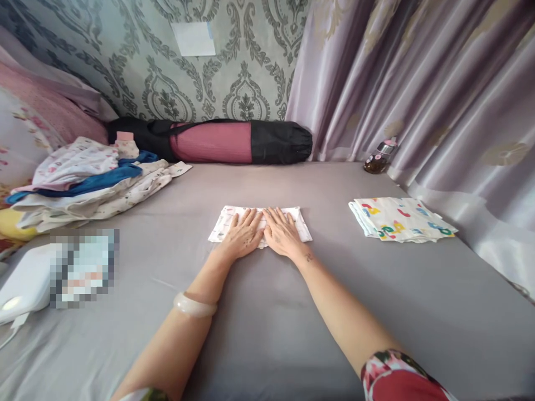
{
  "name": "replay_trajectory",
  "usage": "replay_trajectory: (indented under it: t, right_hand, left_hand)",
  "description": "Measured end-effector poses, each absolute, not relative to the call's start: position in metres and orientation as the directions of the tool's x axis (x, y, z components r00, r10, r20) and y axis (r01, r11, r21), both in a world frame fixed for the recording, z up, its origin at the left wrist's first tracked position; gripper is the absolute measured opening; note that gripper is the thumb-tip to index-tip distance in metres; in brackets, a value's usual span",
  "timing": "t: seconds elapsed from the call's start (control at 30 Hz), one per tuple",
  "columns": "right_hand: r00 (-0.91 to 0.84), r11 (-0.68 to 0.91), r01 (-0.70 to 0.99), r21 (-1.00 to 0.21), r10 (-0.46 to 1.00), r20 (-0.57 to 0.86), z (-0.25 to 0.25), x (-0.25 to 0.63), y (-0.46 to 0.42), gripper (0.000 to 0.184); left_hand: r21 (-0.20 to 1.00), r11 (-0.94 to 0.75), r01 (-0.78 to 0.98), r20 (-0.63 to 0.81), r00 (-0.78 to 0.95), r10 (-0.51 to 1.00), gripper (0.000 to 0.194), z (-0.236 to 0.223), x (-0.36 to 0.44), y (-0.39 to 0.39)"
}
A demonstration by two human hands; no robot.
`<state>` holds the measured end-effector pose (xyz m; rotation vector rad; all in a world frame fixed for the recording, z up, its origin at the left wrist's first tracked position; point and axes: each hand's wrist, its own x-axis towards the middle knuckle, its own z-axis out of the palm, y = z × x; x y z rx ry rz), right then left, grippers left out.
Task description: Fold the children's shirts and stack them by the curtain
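and here we are, both hands down on the cloth, which lies folded in a low, wide rectangle on the grey sheet, out in front of the person, square to the body. the left hand is palm down, fingers laid out long and slightly apart, pinching nothing; the right hand mirrors it, flat, fingers stretched forward, the two just about meeting over the middle. it looks like a pressing or smoothing step, and a tidy stance for it: arms reaching in evenly from both sides. the trick here, i'd judge, is equal weight through both palms, working from the centre out to the short ends, so no crease gets trapped between layers. watch that near edge: a bit of fabric pokes out between the wrists, a little uneven, and a light tuck would likely square it. thin, soft stuff like this probably shifts if shoved, so press more than push. over to the right, well apart, sits a folded stack, with a bottle beyond it; off left, the loose pile of clothes.
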<state>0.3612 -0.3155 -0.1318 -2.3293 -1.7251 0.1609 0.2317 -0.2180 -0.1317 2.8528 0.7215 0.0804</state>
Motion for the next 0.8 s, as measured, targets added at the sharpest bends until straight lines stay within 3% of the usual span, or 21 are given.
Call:
replay_trajectory:
  t: [0.23,0.33,0.47,0.8]
  right_hand:
    - [0.291,-0.256,0.929,-0.269,0.951,0.100,-0.131,0.364,-0.315,0.055]
    - [0.303,-0.256,0.921,-0.293,0.944,0.128,-0.129,0.364,-0.312,0.053]
    - [0.283,-0.225,0.932,-0.283,0.941,0.184,-0.129,0.361,-0.306,0.054]
    - [0.251,-0.203,0.933,-0.297,0.959,0.132,-0.139,0.358,-0.304,0.055]
  left_hand:
    - [0.278,-0.843,0.460,0.016,0.875,0.483,0.059,-0.128,0.235,-0.212]
    - [0.286,-0.828,0.483,0.089,0.847,0.525,0.052,-0.129,0.239,-0.212]
    - [0.206,-0.796,0.569,0.234,0.761,0.605,0.050,-0.134,0.246,-0.215]
    - [0.112,-0.802,0.587,0.123,0.792,0.597,0.051,-0.145,0.246,-0.215]
